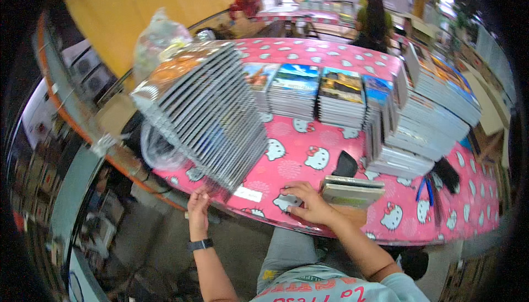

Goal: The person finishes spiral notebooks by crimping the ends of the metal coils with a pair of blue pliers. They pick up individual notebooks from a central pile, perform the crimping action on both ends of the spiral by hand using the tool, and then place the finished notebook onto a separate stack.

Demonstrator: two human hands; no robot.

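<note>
My left hand [199, 201], with a dark band at the wrist, is at the table's front edge, by the bottom corner of a tall leaning stack of wire-bound books [212, 112]. Its fingers are pinched together there; what is between them is too blurred to make out. My right hand [312, 204] rests low over the pink tablecloth with its fingers apart and nothing in them. Just right of it lies a short pile of small notebooks [352, 190] with a brown cover below. A small white label [248, 194] lies between my hands.
Behind stand several piles of picture-covered books [293, 90], with more stacked books [427, 120] at the right. A black object [345, 164], blue-handled pliers [425, 189] and a dark case [445, 176] lie nearby. A plastic bag [158, 40] is at the left; a person [374, 18] sits far back.
</note>
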